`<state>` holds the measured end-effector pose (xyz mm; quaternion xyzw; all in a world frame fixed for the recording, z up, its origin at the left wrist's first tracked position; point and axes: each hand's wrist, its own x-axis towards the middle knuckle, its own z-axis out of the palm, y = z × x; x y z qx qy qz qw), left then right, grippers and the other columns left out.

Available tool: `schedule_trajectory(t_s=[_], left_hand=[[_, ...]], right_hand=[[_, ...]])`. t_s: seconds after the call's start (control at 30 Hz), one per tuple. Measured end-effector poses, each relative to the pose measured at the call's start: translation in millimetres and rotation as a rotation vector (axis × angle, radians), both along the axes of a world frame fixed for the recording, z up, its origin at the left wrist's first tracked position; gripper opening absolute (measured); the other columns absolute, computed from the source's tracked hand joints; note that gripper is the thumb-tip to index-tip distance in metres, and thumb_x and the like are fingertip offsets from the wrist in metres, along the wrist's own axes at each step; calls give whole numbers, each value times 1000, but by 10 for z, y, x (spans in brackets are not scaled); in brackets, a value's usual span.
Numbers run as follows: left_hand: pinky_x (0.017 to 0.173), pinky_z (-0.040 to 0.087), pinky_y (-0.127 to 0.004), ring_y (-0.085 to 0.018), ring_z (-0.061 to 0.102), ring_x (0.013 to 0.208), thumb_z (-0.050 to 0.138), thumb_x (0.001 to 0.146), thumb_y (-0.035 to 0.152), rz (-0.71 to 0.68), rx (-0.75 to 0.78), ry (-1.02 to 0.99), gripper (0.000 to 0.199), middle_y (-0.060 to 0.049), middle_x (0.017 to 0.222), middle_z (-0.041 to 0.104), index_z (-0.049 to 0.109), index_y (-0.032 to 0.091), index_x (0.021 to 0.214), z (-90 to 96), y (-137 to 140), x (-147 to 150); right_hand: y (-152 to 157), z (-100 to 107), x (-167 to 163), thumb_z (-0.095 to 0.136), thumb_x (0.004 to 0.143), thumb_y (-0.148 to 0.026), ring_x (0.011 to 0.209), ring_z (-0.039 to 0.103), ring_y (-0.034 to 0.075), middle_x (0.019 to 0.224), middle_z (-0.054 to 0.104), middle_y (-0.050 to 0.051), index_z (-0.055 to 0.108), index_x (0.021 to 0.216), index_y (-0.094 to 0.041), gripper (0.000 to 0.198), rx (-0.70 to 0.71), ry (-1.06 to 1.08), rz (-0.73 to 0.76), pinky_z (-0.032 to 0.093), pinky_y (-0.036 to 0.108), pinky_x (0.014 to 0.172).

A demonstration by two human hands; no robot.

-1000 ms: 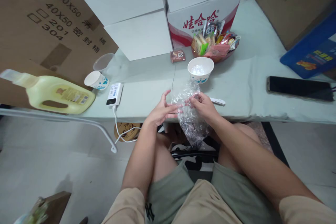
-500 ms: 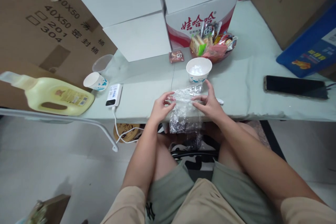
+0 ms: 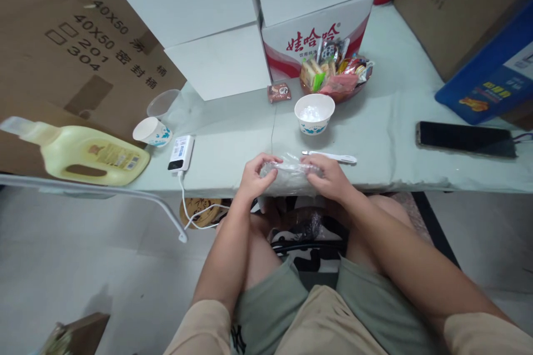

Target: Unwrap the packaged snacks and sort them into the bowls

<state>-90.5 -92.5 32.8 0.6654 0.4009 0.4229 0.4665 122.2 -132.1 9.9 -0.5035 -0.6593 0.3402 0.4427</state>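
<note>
Clear plastic film (image 3: 289,176) is bunched between my two hands at the table's front edge. My left hand (image 3: 257,173) pinches its left end, thumb against fingers. On the other side my right hand (image 3: 327,175) grips the right end with curled fingers. Just beyond the right hand lies a slim white-handled utility knife (image 3: 333,157); its exact kind is hard to make out. Behind that stands a white paper bowl (image 3: 315,115) with a blue-green pattern, holding something clear and shiny.
A snack basket (image 3: 353,90) and a small brown packet (image 3: 278,92) sit at the back. To the left are a paper cup (image 3: 152,131), a power bank (image 3: 181,152) with a cable and a yellow jug (image 3: 95,154). A phone (image 3: 465,139) lies right, before a blue box (image 3: 487,89).
The film hung long below my hands; now it is gathered into a shorter bundle between them. Both hands have moved slightly nearer to me, uncovering the white-handled tool.
</note>
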Motion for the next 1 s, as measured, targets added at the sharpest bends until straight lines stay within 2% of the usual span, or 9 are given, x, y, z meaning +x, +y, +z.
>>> schedule_trajectory(t_s=[0.1, 0.17, 0.23, 0.33, 0.47, 0.57, 0.7, 0.83, 1.0], left_hand=[[76, 49, -31, -19, 64, 78, 87, 60, 29, -23, -265, -160, 58, -4, 89, 70, 61, 24, 112, -24, -9, 28], [70, 47, -27, -16, 63, 73, 89, 57, 30, -3, -364, -178, 56, -3, 84, 70, 65, 20, 106, -72, 30, 68], [66, 46, -25, -13, 59, 67, 88, 58, 32, 75, -409, -205, 39, -1, 74, 67, 67, 15, 87, -110, 83, 108], [60, 43, -22, -9, 55, 59, 88, 54, 31, 212, -477, -332, 36, 2, 67, 63, 64, 15, 75, -108, 141, 136], [58, 45, -22, -9, 58, 63, 89, 51, 28, 142, -613, -488, 45, 1, 78, 67, 67, 18, 90, -71, 147, 137], [67, 50, -22, -11, 65, 75, 87, 55, 24, 64, -687, -446, 45, -3, 90, 71, 67, 16, 94, -104, 145, 161], [63, 49, -22, -10, 65, 66, 89, 53, 22, 135, -623, -421, 49, 0, 82, 72, 59, 19, 92, -150, 168, 190], [60, 47, -21, -8, 61, 58, 92, 52, 28, 132, -535, -440, 61, 1, 79, 73, 60, 20, 103, -125, 188, 159], [71, 54, -25, -14, 69, 74, 92, 53, 35, 22, -624, -404, 54, -4, 85, 75, 68, 14, 97, -132, 165, 136]], right_hand=[[-5, -4, -14, 56, 77, -37, 72, 65, 22, 69, 66, 1, 58, 75, -23, 14, -323, 409, 64, 52, 40, 78], [14, -27, -27, 61, 76, -45, 70, 66, 21, 71, 66, -1, 55, 88, -25, 24, -423, 622, -32, 53, 37, 75], [43, -41, -26, 70, 71, -49, 79, 69, 22, 80, 68, -2, 51, 108, -28, 47, -452, 712, -79, 53, 37, 78], [76, -37, -5, 83, 59, -41, 82, 68, 22, 81, 68, -3, 48, 118, -26, 70, -512, 616, -43, 52, 36, 80], [89, -32, -8, 79, 59, -39, 62, 59, 14, 67, 61, -6, 51, 94, -24, 47, -493, 619, -49, 48, 31, 68], [100, -45, -16, 75, 60, -39, 61, 59, 13, 68, 61, -7, 47, 91, -25, 43, -443, 710, -83, 44, 27, 62], [111, -64, 16, 72, 61, -36, 60, 60, 14, 70, 63, -8, 45, 105, -28, 52, -446, 734, -132, 46, 27, 60], [94, -57, 36, 76, 65, -45, 71, 67, 20, 81, 68, -2, 40, 129, -30, 75, -561, 729, -101, 51, 33, 63], [95, -54, 8, 84, 55, -41, 68, 66, 18, 74, 65, -4, 45, 127, -24, 84, -508, 663, -127, 48, 29, 61]])
